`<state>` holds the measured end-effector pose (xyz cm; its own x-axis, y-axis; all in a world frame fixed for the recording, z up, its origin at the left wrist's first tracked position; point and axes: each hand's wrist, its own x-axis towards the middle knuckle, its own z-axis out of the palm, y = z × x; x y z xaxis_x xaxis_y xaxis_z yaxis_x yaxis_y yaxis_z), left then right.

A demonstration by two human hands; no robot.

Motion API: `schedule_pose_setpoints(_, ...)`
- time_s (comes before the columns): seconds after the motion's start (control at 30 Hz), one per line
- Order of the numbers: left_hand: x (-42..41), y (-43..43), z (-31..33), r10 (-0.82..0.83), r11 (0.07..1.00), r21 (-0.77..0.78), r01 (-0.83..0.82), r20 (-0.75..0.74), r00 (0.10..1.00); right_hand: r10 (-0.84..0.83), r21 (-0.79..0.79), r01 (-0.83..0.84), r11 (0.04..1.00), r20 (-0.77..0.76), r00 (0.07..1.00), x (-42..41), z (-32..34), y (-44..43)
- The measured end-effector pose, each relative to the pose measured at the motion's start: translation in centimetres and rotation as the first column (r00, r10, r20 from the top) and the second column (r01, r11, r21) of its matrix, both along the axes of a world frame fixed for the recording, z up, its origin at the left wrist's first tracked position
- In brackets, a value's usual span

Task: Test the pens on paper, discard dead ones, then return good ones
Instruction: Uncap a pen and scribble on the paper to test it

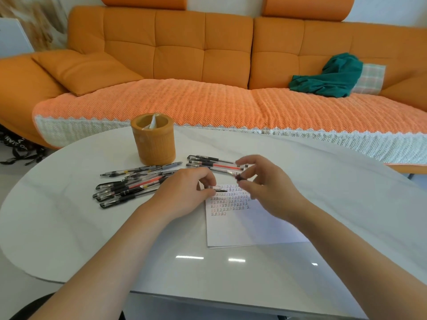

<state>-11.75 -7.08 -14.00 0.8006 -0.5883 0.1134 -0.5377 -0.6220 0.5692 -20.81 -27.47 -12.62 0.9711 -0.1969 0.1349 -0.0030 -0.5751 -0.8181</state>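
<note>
A white sheet of paper lies on the table, its top covered with rows of small test marks. My left hand pinches a clear pen cap over the sheet's top left corner. My right hand holds a pen by its dark grip just above the marks. A pile of several pens lies left of the paper. A smaller group of pens lies behind my hands. An orange-brown round pen holder stands at the back.
The white oval table ends close in front of an orange sofa. A green cloth lies on the sofa's right seat. Black straps lie on the floor at left.
</note>
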Motion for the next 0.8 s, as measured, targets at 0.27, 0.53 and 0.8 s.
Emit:
schedule_pose_setpoints(0.27,-0.3,-0.2,0.1,0.011,0.999,-0.032,-0.011,-0.006,1.000,-0.005,-0.497,-0.006,0.868,-0.021,1.000,-0.3,-0.7,0.7)
schedule_pose_setpoints(0.53,-1.0,-1.0,0.0,-0.043,0.991,-0.135,0.022,-0.155,0.987,0.103,-0.501,-0.111,0.859,-0.042,0.994,-0.6,-1.1,1.4)
schedule_pose_setpoints(0.8,-2.2,-1.6,0.6,-0.215,0.945,-0.321,0.061,-0.469,0.857,0.097,-0.803,-0.051,0.594,0.008,0.995,-0.7,-1.3,1.7)
